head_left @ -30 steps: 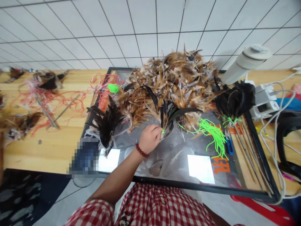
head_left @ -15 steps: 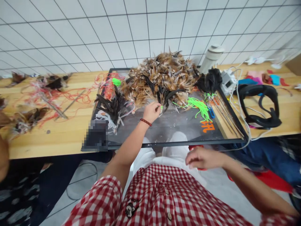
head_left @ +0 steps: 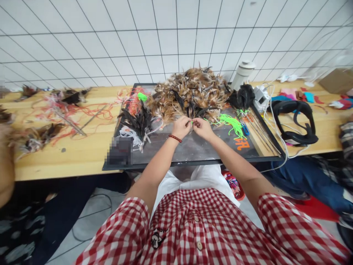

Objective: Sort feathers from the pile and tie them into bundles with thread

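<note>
My left hand (head_left: pixel 181 127), with a beaded bracelet at the wrist, is closed on the base of a bunch of dark feathers (head_left: pixel 194 111). Beside it, almost touching, my right hand (head_left: pixel 203 129) pinches at a bit of bright green string at that base. The fingertips partly hide the string. Just beyond my hands rises a big heap of brown feathers (head_left: pixel 190 88). Loose bright green strings (head_left: pixel 231 123) lie to the right of my right hand. Left of my left hand, dark feathers (head_left: pixel 136 119) rest by white ties (head_left: pixel 131 135).
A black-framed board (head_left: pixel 176 152) lies on the wooden table (head_left: pixel 68 163). To the right are a white flask (head_left: pixel 242 75), thin sticks (head_left: pixel 260 129), a cable and a black headset (head_left: pixel 295 123). Red strings (head_left: pixel 93 114) spread leftward. Parts of people show at both sides.
My right hand has risen from above my lap to the feather bunch and closed beside my left hand. My left hand stays at the bunch. The camera view has shifted slightly.
</note>
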The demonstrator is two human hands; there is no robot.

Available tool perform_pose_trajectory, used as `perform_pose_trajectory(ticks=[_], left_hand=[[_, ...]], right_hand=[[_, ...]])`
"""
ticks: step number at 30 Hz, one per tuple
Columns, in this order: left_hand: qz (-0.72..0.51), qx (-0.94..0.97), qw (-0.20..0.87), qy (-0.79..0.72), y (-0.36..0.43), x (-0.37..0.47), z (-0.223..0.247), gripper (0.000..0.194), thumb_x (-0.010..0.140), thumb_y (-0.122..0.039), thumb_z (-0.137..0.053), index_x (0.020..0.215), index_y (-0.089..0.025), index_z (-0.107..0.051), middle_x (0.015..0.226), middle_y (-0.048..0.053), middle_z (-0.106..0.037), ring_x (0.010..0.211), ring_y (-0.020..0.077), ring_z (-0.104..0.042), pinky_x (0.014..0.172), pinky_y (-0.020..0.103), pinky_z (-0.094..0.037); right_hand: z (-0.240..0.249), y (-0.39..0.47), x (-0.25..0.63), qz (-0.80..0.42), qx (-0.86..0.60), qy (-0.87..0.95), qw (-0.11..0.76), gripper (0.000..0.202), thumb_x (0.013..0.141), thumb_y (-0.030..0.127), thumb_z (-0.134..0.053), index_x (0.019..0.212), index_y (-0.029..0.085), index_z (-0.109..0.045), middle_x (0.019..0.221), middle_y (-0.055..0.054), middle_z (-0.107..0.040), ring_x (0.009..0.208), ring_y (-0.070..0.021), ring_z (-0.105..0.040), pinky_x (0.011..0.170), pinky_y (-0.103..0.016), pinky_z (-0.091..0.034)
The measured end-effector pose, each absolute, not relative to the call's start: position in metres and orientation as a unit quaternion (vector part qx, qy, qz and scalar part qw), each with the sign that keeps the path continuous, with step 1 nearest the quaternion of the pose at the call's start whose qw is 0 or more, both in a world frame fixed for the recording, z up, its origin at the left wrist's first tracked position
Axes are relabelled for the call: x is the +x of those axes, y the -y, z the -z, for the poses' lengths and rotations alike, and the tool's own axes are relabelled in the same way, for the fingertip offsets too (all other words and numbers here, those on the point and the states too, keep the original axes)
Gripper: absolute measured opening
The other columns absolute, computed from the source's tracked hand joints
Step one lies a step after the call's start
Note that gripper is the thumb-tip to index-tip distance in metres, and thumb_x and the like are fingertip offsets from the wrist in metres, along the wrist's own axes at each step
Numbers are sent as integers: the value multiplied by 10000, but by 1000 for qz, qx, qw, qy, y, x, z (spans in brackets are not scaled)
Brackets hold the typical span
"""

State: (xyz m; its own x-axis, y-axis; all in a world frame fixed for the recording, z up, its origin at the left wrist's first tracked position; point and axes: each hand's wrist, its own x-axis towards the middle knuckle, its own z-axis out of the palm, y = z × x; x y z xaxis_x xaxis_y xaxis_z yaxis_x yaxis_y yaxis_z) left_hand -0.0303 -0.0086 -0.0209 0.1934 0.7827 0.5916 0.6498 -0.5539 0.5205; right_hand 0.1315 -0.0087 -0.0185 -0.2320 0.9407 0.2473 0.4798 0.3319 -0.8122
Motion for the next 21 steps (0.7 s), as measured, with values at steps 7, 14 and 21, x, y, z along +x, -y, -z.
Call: perform_pose_trajectory(ticks=[7, 14, 21], left_hand=[[-426, 779, 67, -456, 9, -29, 19, 149, 873, -149, -559, 857, -174, -705, 872, 73, -721, 802, 163, -645, 762, 282, -509], [-425, 783, 86, -447, 7, -30, 22, 152, 901, -174, -582, 878, -186, -732, 914, 71, -744, 882, 171, -682, 825, 295, -531], [-414, 749, 123, -503, 3, -34, 22, 131, 888, -153, -617, 831, -186, -730, 873, 65, -737, 866, 184, -672, 849, 313, -518]], right_hand=[[19, 11, 146, -151, -473, 752, 433, 373, 807, 210, -543, 1139, 160, -706, 960, -79, -604, 779, -177, -560, 821, -341, -516], [20, 12, 139, -139, -474, 765, 413, 241, 916, 309, -519, 943, 194, -730, 892, -74, -602, 844, -200, -584, 829, -343, -488], [18, 11, 146, -128, -522, 729, 425, 133, 881, 266, -493, 800, 218, -587, 893, -74, -615, 836, -202, -577, 805, -336, -464]])
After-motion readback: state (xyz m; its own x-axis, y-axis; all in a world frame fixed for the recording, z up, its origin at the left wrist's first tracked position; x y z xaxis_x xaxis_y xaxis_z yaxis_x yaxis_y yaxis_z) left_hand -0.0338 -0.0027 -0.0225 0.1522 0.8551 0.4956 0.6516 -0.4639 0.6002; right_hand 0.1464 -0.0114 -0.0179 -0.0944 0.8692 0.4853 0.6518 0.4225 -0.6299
